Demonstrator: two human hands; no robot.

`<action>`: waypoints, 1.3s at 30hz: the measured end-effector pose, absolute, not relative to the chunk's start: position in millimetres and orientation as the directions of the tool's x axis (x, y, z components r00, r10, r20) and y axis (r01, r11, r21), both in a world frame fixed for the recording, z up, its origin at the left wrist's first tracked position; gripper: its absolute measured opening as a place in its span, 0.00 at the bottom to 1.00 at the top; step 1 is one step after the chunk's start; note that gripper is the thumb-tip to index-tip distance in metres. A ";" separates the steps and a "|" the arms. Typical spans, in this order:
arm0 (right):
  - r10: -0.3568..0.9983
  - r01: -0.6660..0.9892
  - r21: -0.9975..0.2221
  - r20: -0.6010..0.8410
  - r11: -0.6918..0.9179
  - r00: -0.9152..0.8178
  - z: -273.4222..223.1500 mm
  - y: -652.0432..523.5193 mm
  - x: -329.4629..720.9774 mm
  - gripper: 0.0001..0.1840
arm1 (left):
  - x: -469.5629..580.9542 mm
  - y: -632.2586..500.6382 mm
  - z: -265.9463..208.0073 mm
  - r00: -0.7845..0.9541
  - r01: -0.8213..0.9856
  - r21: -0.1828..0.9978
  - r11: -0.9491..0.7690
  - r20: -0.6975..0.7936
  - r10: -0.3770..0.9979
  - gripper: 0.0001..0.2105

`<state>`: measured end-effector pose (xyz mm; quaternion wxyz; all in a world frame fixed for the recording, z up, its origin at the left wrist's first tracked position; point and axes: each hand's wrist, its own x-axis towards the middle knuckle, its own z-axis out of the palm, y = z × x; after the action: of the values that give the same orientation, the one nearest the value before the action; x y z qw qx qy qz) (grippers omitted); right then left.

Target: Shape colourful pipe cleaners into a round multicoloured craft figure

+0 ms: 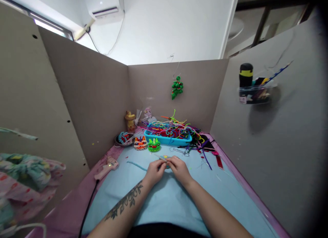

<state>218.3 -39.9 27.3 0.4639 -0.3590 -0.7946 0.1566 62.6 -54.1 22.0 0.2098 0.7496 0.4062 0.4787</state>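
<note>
The left hand (155, 171) and right hand (179, 169) pinch a small blue piece (168, 166), partly hidden between them. The blue strand (137, 165) lies left, nearer the left hand, its long axis slanting far-left to near-right.

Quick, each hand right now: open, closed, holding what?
Left hand: closed, holding a small blue piece.
Right hand: closed, holding the same piece.

Craft workshop, grey partition walls (89, 84), pink glue gun (107, 167), blue tray (174, 141) of pipe cleaners (167, 130)
</note>
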 end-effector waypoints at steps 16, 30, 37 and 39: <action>0.766 0.775 -0.282 0.527 0.565 -0.367 21.6 -37.9 214.8 0.10 | 60.4 -51.0 19.2 0.222 0.382 0.726 -0.572 0.528 0.819 0.11; 0.783 0.716 -0.414 0.544 0.562 -0.301 15.7 -31.4 216.7 0.13 | 60.3 -45.6 14.3 0.202 0.433 0.717 -0.547 0.514 0.834 0.11; 0.796 0.698 -0.460 0.541 0.549 -0.271 17.1 -31.8 216.4 0.10 | 61.0 -46.1 15.1 0.178 0.406 0.742 -0.532 0.507 0.843 0.11; 0.789 0.684 -0.470 0.555 0.559 -0.263 16.1 -31.2 216.4 0.10 | 60.7 -46.1 14.9 0.177 0.402 0.744 -0.533 0.508 0.843 0.11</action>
<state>216.4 -31.2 16.1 0.3903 -0.4649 -0.7918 0.0675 60.7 -46.1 14.9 0.2293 0.7321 0.4252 0.4803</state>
